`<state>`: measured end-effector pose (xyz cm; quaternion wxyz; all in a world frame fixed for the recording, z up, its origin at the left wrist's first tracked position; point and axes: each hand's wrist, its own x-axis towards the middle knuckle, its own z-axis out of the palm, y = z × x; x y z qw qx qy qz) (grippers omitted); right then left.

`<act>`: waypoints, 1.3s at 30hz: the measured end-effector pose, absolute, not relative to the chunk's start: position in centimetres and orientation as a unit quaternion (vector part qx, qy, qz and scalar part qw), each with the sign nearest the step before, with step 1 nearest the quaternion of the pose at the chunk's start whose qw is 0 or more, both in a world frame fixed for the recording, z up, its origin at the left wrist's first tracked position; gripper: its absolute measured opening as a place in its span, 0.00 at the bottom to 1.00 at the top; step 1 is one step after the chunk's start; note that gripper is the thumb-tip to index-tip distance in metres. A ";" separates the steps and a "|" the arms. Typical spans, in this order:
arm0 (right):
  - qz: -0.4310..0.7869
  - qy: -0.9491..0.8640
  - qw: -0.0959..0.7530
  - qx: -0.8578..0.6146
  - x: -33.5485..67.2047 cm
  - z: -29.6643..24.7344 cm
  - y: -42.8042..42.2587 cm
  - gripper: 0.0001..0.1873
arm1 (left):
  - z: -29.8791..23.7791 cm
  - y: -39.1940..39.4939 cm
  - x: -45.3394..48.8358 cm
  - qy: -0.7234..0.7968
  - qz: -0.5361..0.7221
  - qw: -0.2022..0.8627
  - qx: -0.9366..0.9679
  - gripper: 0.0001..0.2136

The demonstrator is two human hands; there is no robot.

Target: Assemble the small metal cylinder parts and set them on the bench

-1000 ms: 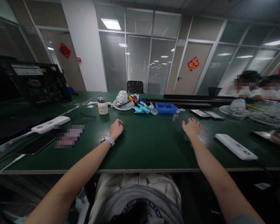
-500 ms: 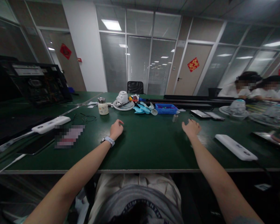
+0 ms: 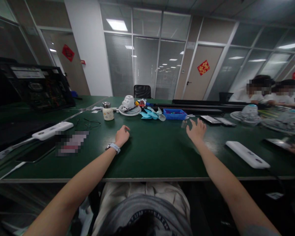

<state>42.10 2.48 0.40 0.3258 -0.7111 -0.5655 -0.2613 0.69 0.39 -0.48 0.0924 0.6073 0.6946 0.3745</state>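
Note:
My left hand [image 3: 121, 135] rests on the green table [image 3: 152, 154] with its fingers curled into a loose fist, nothing visible in it; a watch is on that wrist. My right hand [image 3: 196, 130] is lifted a little off the table, fingers spread apart, holding nothing. Just beyond its fingertips stands a small grey cylinder [image 3: 184, 124]. Farther back lie a blue tray [image 3: 174, 114], light-blue fan blades [image 3: 151, 114] and a white fan body on its round grille [image 3: 129, 107].
A cream bottle [image 3: 108, 111] stands left of the fan. White power strips lie at the left [image 3: 52, 130] and the right [image 3: 247, 154]. A black open machine [image 3: 39, 87] sits far left. Other people work at the right end, with fan parts [image 3: 248, 113] before them.
My right hand has risen from the table, moved forward and left toward the small cylinder, and its fingers have spread. The left hand has stayed put.

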 end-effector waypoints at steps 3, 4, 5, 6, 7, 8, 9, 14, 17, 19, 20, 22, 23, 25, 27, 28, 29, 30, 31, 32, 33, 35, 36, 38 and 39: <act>-0.211 -0.630 0.288 -0.690 40.9 -0.1 3.9 0.24 | -0.5 0.4 0.7 0.695 0.378 0.095 0.604 0.14; -0.188 -0.635 0.280 -0.695 40.6 -0.3 4.4 0.24 | -0.5 0.4 0.7 0.694 0.380 0.097 0.604 0.14; -0.165 -0.631 0.275 -0.706 40.3 -0.5 5.0 0.25 | -0.5 0.4 0.7 0.692 0.382 0.099 0.604 0.14; -0.143 -0.622 0.272 -0.721 40.2 -0.7 5.5 0.25 | -0.5 0.4 0.6 0.690 0.384 0.101 0.605 0.14; -0.120 -0.609 0.268 -0.737 40.1 -0.9 6.0 0.26 | -0.6 0.5 0.6 0.688 0.386 0.102 0.606 0.14; -0.096 -0.598 0.262 -0.752 40.1 -1.0 6.4 0.27 | -0.6 0.5 0.6 0.687 0.387 0.102 0.606 0.14; -0.073 -0.593 0.251 -0.762 40.2 -1.2 6.9 0.28 | -0.7 0.5 0.5 0.687 0.388 0.102 0.607 0.13; -0.024 -0.605 0.194 -0.772 40.8 -1.3 8.3 0.30 | -0.8 0.6 0.5 0.684 0.388 0.106 0.608 0.14; -0.024 -0.622 0.186 -0.760 40.5 -1.3 8.3 0.32 | -0.7 0.5 0.6 0.681 0.390 0.110 0.610 0.14; -0.024 -0.652 0.185 -0.735 39.6 -1.2 7.8 0.32 | -0.6 0.4 0.7 0.679 0.389 0.111 0.613 0.14; -0.024 -0.672 0.185 -0.717 38.8 -1.2 7.4 0.31 | -0.6 0.4 0.8 0.678 0.388 0.111 0.615 0.14; -0.021 -0.714 0.189 -0.673 36.6 -1.2 6.4 0.30 | -0.4 0.2 1.0 0.673 0.388 0.112 0.619 0.14; -0.019 -0.738 0.193 -0.646 35.3 -1.2 5.8 0.29 | -0.4 0.2 1.0 0.668 0.391 0.114 0.623 0.14; -0.010 -0.787 0.202 -0.582 32.2 -1.1 4.3 0.29 | -0.2 0.0 1.2 0.650 0.400 0.125 0.634 0.14; 0.005 -0.832 0.210 -0.513 28.9 -1.1 2.6 0.28 | 0.1 -0.3 1.6 0.618 0.417 0.141 0.652 0.13; 0.012 -0.850 0.213 -0.481 27.4 -1.0 1.7 0.28 | 0.2 -0.5 1.8 0.594 0.429 0.145 0.665 0.11; 0.018 -0.866 0.216 -0.452 26.0 -1.0 0.8 0.27 | 0.4 -0.7 2.0 0.567 0.441 0.147 0.680 0.11; 0.023 -0.878 0.219 -0.425 24.8 -1.0 -0.1 0.27 | 0.5 -1.0 2.3 0.538 0.453 0.148 0.695 0.11; 0.027 -0.889 0.222 -0.400 23.8 -1.0 -0.9 0.26 | 0.7 -1.2 2.6 0.509 0.464 0.148 0.709 0.12; 0.031 -0.897 0.228 -0.378 23.0 -1.0 -1.6 0.25 | 0.9 -1.4 2.9 0.485 0.473 0.150 0.720 0.14; 0.036 -0.902 0.238 -0.358 22.4 -0.9 -2.2 0.23 | 1.0 -1.6 3.1 0.467 0.479 0.153 0.727 0.15; 0.047 -0.904 0.268 -0.331 21.7 -0.8 -2.9 0.19 | 1.3 -1.8 3.5 0.454 0.485 0.157 0.731 0.17; 0.055 -0.899 0.289 -0.324 21.6 -0.8 -3.1 0.16 | 1.5 -1.9 3.6 0.455 0.488 0.157 0.728 0.17; 0.083 -0.874 0.344 -0.332 21.6 -0.8 -2.9 0.12 | 1.9 -2.1 3.7 0.463 0.491 0.159 0.720 0.17; 0.107 -0.854 0.373 -0.347 21.6 -0.9 -2.6 0.11 | 2.1 -2.2 3.7 0.468 0.490 0.161 0.718 0.17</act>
